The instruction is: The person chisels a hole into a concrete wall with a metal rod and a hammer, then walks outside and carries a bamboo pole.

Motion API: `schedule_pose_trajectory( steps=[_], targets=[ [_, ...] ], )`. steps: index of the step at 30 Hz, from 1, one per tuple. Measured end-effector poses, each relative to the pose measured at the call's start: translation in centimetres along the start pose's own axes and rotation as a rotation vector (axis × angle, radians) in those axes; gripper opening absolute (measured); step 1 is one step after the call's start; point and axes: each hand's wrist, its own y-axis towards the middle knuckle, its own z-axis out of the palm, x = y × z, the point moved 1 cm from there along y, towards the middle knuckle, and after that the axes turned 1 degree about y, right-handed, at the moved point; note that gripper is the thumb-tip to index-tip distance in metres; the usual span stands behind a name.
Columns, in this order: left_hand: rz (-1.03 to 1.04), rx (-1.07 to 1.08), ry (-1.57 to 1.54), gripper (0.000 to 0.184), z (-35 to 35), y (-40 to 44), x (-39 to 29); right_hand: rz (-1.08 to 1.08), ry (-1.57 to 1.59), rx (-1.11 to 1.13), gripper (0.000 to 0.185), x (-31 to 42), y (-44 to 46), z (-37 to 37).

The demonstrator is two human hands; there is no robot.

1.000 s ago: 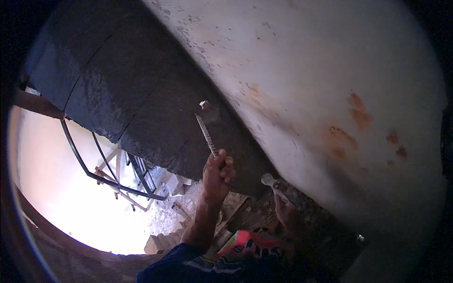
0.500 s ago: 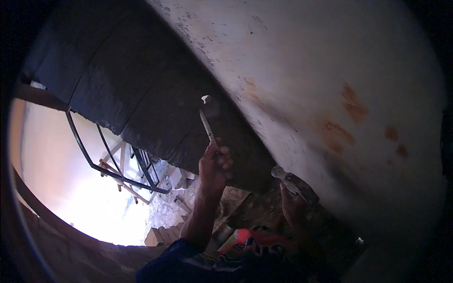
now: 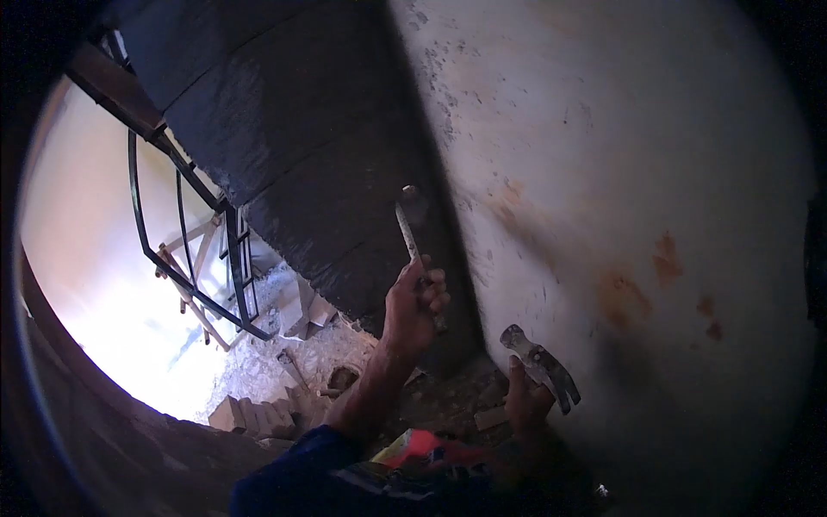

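Observation:
My left hand is wrapped round a long, rough-looking chisel. The chisel slants upward, its tip close to a small pale chipped spot in the dark, grey slab-like surface; whether the tip touches cannot be made out. Lower and to the right, my right hand grips a claw hammer near its head, with the claw pointing down to the right. The hammer is apart from the chisel, in front of the pale wall. Its handle is mostly hidden in shadow.
A pale wall with orange-brown stains meets the dark surface on the right. Black metal bars and a wooden frame stand at the left near bright light. Broken blocks and rubble lie on the floor below.
The view has turned, shifting the surroundings. Both hands keep their tools; the chisel tip stays by the pale spot, and the hammer head shows more clearly, its claw now turned further downward.

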Motion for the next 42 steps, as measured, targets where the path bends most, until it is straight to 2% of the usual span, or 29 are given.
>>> schedule_pose_trajectory(
  steps=[5, 7, 10, 12, 14, 17, 18, 20, 21, 22, 24, 25, 27, 28, 30, 33, 34, 35, 37, 38, 39, 42],
  targets=[
    [-0.042, 0.054, -0.137, 0.013, 0.2, 0.0, -0.1, 0.004, 0.089, -0.016, 0.029, 0.0, 0.0, 1.0],
    [-0.051, 0.043, -0.157, 0.013, 0.7, 0.0, -0.1, -0.066, 0.159, -0.106, 0.024, 1.0, -0.2, 1.8],
    [-0.033, 0.015, -0.204, 0.013, 2.0, 0.0, 0.1, -0.094, 0.064, -0.005, 0.018, 3.1, -0.1, 0.8],
    [-0.003, 0.013, -0.191, 0.01, 2.8, 0.1, -0.1, -0.129, 0.081, -0.032, 0.018, 3.3, -0.1, 0.9],
    [-0.02, 0.042, -0.265, 0.009, 2.9, 0.6, 0.0, -0.258, 0.162, -0.127, 0.018, 3.5, -0.2, 0.9],
    [-0.022, 0.048, -0.328, 0.009, 3.3, 0.7, -0.4, -0.563, 0.212, -0.208, 0.017, 3.7, -0.3, 1.6],
    [-0.009, 0.031, -0.318, 0.009, 3.6, 0.7, -0.5, -0.653, 0.127, -0.221, 0.017, 3.4, -0.1, 2.1],
    [-0.023, 0.046, -0.322, 0.007, 3.3, 1.0, -0.3, -0.761, -0.254, -0.231, 0.016, 2.7, 0.4, 2.9],
    [-0.042, 0.057, -0.32, 0.006, 2.9, 1.0, -0.4, -0.743, -0.355, -0.216, 0.016, 2.6, 0.6, 3.4],
    [-0.034, 0.073, -0.319, 0.006, 2.9, 1.4, -0.5, -0.53, -0.312, -0.069, 0.017, 2.6, 1.1, 3.8],
    [-0.027, 0.057, -0.311, 0.007, 2.5, 1.0, 0.0, -0.459, -0.285, -0.17, 0.023, 5.4, 0.5, 2.2],
    [-0.032, 0.053, -0.313, 0.007, 2.5, 1.1, 0.0, -0.704, -0.136, -0.037, 0.025, 9.2, 0.6, 0.5],
    [-0.015, 0.077, -0.308, 0.011, 3.1, 1.2, -0.5, -0.947, 0.017, 0.103, 0.027, 10.7, 0.0, 0.1],
    [-0.013, 0.081, -0.313, 0.011, 3.5, 1.1, -0.8, -0.85, 0.363, 0.041, 0.029, 9.5, -0.8, 0.7],
    [-0.014, 0.027, -0.26, 0.013, 4.2, 0.6, -1.6, -0.737, 0.705, -0.016, 0.03, 7.6, -0.6, 1.9],
    [-0.011, 0.117, -0.251, 0.014, 3.3, 1.5, -1.6, -0.377, -0.586, 0.136, 0.03, 4.8, 0.7, 3.9],
    [-0.014, 0.115, -0.252, 0.014, 3.1, 1.3, -1.7, -0.374, -0.589, 0.137, 0.03, 4.3, 0.4, 3.7],
    [0.003, 0.161, -0.272, 0.014, 3.4, 2.1, -1.7, -0.567, -0.625, -0.088, 0.025, 4.1, 1.1, 3.6],
    [-0.008, 0.166, -0.295, 0.015, 3.1, 1.6, -1.5, -0.394, -0.151, -0.241, 0.013, 4.2, 0.3, 2.6],
    [0.005, 0.168, -0.306, 0.016, 3.6, 1.6, -1.7, -0.397, -0.155, -0.243, 0.013, 2.1, 1.0, 0.4],
    [0.019, 0.164, -0.326, 0.017, 4.1, 1.4, -1.9, -0.48, -0.251, 0.069, 0.013, -1.4, 2.1, -3.6],
    [0.025, 0.141, -0.263, 0.018, 5.0, 0.6, -2.9, -0.546, -0.679, -0.139, 0.015, 4.2, -0.8, 0.6]
  ],
)
